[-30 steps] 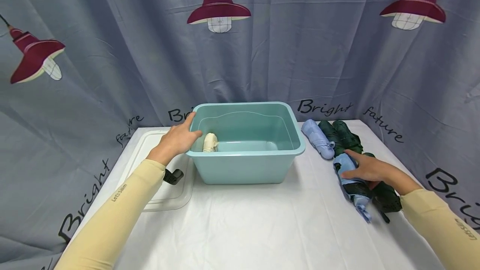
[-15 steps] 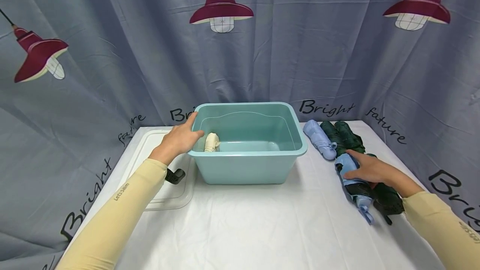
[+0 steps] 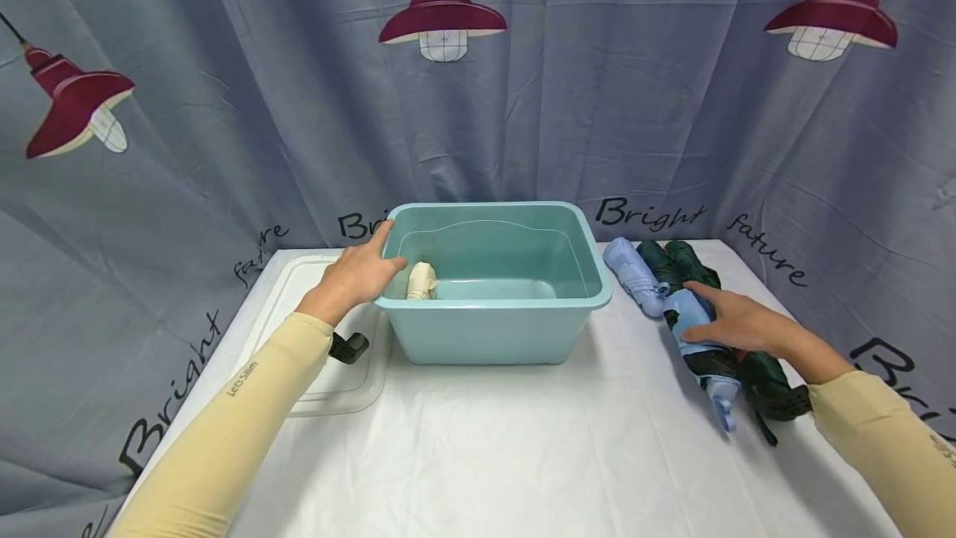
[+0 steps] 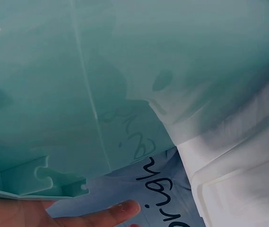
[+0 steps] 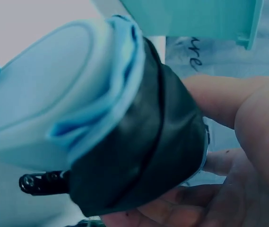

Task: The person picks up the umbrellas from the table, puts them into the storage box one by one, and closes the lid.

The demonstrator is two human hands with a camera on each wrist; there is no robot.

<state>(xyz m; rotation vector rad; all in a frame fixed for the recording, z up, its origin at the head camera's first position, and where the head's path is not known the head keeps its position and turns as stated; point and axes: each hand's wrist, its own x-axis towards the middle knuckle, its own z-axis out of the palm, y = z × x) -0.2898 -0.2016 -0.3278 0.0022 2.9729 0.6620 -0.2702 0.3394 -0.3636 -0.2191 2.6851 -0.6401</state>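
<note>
Head view: the right hand [image 3: 739, 322] holds one folded blue-and-black umbrella [image 3: 705, 359] at the right of the tabletop [image 3: 538, 455]; a firm hold, clear of the dark umbrella [image 3: 769, 388] just beside it, seems advisable. The left hand [image 3: 354, 276] rests spread on the left rim of the teal bin [image 3: 489, 335]; light, steady pressure should prevent sliding. Bin, uncovered: one cream bundle [image 3: 421, 281] inside, near the left end. Pale lid [image 3: 287, 297]: left of bin. Far right: one light-blue umbrella [image 3: 633, 276], two dark green bundles [image 3: 693, 264]. Left wrist view: bin wall; one finger straight, below the rim. Right wrist view: thumb and fingers wrap the umbrella's black section; loose blue folds probably merit gathering in.
</note>
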